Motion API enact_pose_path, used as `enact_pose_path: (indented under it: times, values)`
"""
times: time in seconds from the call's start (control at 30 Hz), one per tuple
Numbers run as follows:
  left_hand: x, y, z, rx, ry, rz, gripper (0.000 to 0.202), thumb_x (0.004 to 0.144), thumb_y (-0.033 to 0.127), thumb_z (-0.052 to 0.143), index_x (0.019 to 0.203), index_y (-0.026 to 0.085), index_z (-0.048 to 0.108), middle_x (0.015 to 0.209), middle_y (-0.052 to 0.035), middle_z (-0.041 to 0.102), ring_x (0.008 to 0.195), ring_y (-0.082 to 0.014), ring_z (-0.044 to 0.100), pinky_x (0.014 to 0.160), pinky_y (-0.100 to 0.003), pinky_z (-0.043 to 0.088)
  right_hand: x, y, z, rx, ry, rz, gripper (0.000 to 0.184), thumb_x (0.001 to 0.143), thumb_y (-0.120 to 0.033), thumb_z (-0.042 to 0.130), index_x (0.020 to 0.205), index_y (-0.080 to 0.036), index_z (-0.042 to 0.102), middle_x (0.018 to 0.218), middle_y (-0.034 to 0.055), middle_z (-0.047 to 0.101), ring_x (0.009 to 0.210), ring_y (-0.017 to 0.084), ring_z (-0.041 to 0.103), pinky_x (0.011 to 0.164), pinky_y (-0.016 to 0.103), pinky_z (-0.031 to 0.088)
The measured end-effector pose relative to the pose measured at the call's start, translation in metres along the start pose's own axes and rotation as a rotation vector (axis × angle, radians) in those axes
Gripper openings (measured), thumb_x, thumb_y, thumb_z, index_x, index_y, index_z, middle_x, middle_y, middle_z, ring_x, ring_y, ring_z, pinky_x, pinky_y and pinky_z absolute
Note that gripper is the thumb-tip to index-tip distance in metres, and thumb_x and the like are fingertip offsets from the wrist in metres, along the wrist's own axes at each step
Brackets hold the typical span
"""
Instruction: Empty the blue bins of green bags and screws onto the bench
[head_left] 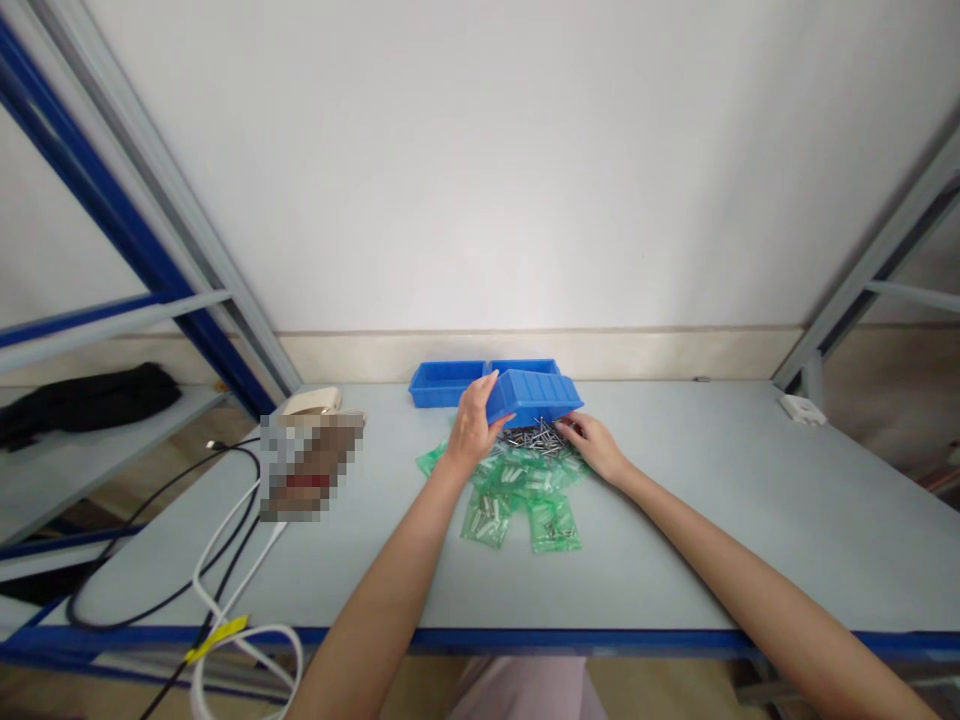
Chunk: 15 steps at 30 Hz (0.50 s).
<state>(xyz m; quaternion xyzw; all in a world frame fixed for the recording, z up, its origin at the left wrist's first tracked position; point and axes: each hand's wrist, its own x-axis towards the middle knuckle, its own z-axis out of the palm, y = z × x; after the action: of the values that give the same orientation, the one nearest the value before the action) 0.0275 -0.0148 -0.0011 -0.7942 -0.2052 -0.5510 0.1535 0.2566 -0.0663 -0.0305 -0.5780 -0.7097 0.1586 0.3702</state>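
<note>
My left hand [472, 425] is closed around one end of a blue plastic bin [532, 395], which is tipped over so that its ribbed outer side shows. Beneath the bin's lower edge lies a heap of thin metal screws or nails [536, 437]; their exact kind is too small to tell. My right hand [596, 447] is at the right side of this heap, its bent fingertips close to the bin's rim and partly hidden. Several green-tinted clear bags [555, 524] with small metal and pale parts are spread in front of the heap.
Two more blue bins stand behind, the left bin [448, 385] and the right bin [525, 366], by the wall. Cables [255, 480] trail over the table's left side near a blurred object [311, 470] and a cream box [312, 401]. A white block [802, 409] lies far right.
</note>
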Motion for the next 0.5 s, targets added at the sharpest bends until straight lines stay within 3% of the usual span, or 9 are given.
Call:
enact_pose_path:
  times: [0.2,0.5]
  values:
    - [0.001,-0.001,0.000,-0.033,0.081,0.040,0.061,0.092,0.040,0.043,0.141,0.017,0.016,0.125,-0.0176,0.048,0.120,-0.0254,0.047,0.097,-0.041,0.042,-0.001,-0.002,-0.002,0.033,-0.005,-0.035,0.038,0.087,-0.043,0.042,0.108,-0.019,0.063,0.101,0.0076,0.067,0.088,0.021,0.058,0.082,0.033,0.041]
    - [0.003,0.015,0.007,-0.113,0.036,-0.052,0.060,0.092,0.047,0.038,0.139,0.022,0.012,0.123,-0.0157,0.046,0.119,-0.0265,0.047,0.099,-0.045,0.039,0.001,0.001,-0.010,0.004,0.142,-0.009,0.038,0.085,-0.050,0.044,0.082,-0.017,0.062,0.083,0.0080,0.067,0.077,0.020,0.058,0.075,0.032,0.042]
